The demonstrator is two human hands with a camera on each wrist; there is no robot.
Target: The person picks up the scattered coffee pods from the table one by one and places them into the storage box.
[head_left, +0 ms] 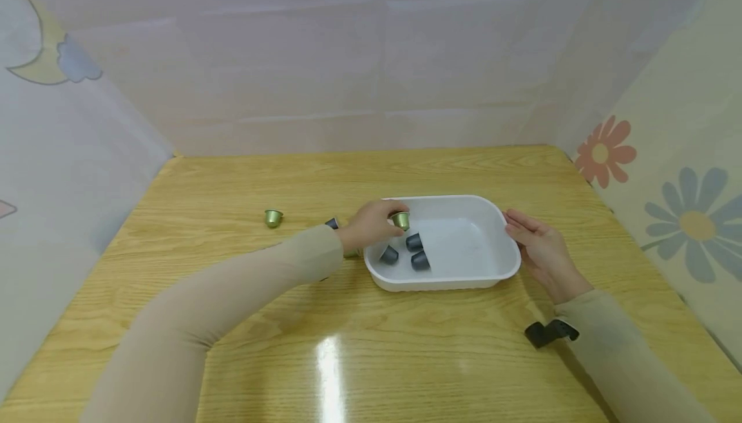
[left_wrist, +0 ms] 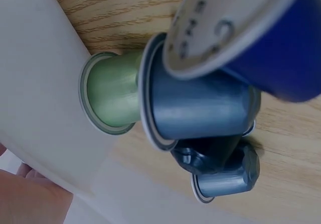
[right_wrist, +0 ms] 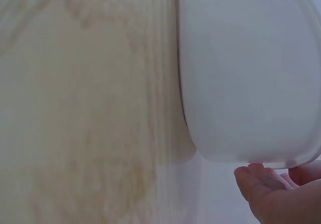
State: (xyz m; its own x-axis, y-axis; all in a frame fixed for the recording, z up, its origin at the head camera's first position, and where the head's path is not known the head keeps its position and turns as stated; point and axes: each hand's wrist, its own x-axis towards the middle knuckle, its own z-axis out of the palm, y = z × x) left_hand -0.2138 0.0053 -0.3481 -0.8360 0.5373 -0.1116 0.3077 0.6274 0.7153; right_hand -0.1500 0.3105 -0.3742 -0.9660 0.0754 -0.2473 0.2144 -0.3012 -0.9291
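The left hand [head_left: 373, 222] pinches a green capsule [head_left: 400, 220] over the left end of the white container [head_left: 464, 281]. Three dark capsules [head_left: 420, 261] lie inside, near that end. At the container's right end the right hand [head_left: 545, 252] holds the rim; in the right wrist view its fingers [right_wrist: 256, 179] are under the rim of the container [right_wrist: 246, 83]. Partly hidden by the left forearm, a dark capsule [head_left: 332, 223] and a green one [head_left: 351, 253] are on the table. Close up in the left wrist view are a green capsule [left_wrist: 113, 93] and several blue ones [left_wrist: 200, 106].
Another green capsule [head_left: 274, 218] stands apart on the wooden table [head_left: 371, 358], left of the container. A black strap piece [head_left: 551, 331] hangs at the right sleeve. Pale walls enclose the table at the back and sides.
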